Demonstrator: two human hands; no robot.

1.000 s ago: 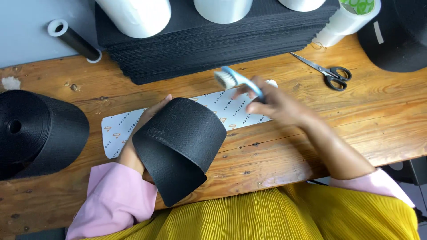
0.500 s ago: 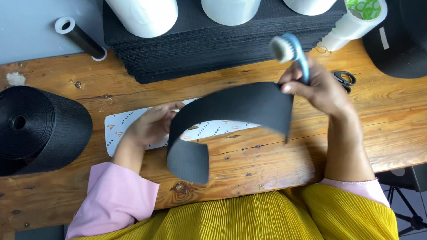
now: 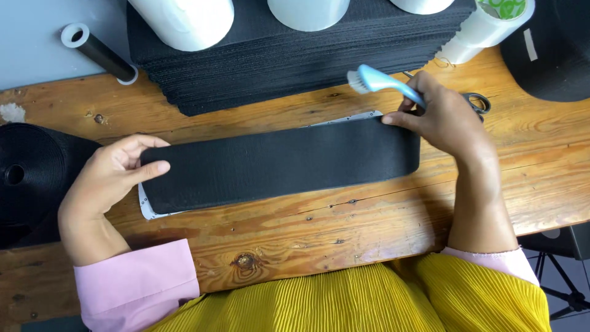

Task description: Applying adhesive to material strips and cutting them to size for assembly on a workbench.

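Note:
A long black fabric strip (image 3: 279,165) lies flat on the wooden table (image 3: 344,240), covering a white patterned sheet (image 3: 146,211) whose edges peek out. My left hand (image 3: 107,178) pinches the strip's left end between thumb and fingers. My right hand (image 3: 445,120) presses the strip's upper right corner with its fingertips while gripping a light blue brush (image 3: 381,81) with white bristles, held above the table.
A tall stack of black fabric pieces (image 3: 289,52) fills the back, with white rolls (image 3: 184,21) on top. A black webbing roll (image 3: 27,175) sits at left, a black tube (image 3: 98,54) behind it. Scissors (image 3: 476,101) and a tape roll (image 3: 485,27) lie at right.
The strip was curled in my left hand, then lifted and stretched between both hands; now it lies flat over the white sheet. The brush stays in my right hand.

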